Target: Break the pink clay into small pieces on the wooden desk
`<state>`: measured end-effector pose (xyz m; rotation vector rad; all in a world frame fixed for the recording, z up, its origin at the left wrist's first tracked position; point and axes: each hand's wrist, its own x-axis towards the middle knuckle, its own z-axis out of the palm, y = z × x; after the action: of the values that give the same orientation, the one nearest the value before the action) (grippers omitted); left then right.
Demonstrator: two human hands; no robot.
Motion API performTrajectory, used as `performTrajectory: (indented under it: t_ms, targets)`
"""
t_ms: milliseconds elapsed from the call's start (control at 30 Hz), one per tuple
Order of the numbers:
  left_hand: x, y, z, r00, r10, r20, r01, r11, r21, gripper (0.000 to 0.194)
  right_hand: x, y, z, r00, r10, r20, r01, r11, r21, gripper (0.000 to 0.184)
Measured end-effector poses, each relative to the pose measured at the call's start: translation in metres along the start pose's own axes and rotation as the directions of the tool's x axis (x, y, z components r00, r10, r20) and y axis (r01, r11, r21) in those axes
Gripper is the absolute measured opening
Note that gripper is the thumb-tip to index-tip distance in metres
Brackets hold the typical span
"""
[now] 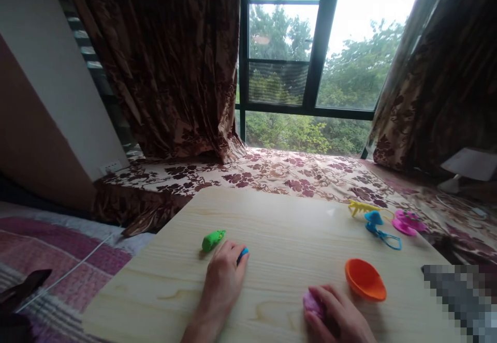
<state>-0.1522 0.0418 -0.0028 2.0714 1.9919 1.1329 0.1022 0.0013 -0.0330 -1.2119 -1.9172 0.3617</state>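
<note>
1. Biggest thing was the pale wood-grain desk [272, 219], filling most of the lower half of the frame.
2. Right hand [344, 316], bottom right of centre: fingers curled around a pink lump, closed on its right side. Left hand [225, 266], lower centre: thumb and fingers pinched a small blue piece.
3. The orange bowl [365, 281] was in the lower right, smooth and plain, wide mouth showing. It sat just beyond and to the right of the right hand, so that hand was way nearer than the left.
4. The pink lump [312, 303] looked soft and roundish, no clear long axis that I could see.
5. The green toy [212, 240] lay just past the left knuckles, up and to the left, long axis slanting toward upper right, yellowish bits on it.
6. Smallest was the blue piece [243, 254], mostly hidden, visible bit slanting up-right.
</note>
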Motion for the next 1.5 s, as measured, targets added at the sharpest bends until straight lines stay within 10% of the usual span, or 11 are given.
performTrajectory:
  t_ms: [200,367,1033,1500]
  targets:
    - [-0.007,0.014,-0.004,0.993,-0.051,-0.111,0.048,0.998,-0.03,0.035,0.03,-0.036,-0.004,0.989,-0.007,0.151,0.01,1.0,-0.019,0.025]
    - [-0.023,0.024,-0.012,0.998,0.062,0.016,-0.062,0.998,0.012,0.026,0.015,-0.047,-0.006,0.991,-0.089,0.104,0.102,0.986,-0.131,0.023]
    - [-0.052,0.042,-0.006,0.975,0.131,-0.179,-0.138,0.99,-0.03,0.031,0.01,-0.029,-0.024,0.998,-0.043,0.035,0.045,0.997,-0.057,0.022]
    - [-0.065,0.066,0.02,0.988,0.132,0.083,-0.099,0.941,-0.324,0.025,0.017,-0.045,-0.021,0.991,-0.07,0.113,0.109,0.918,-0.382,0.019]
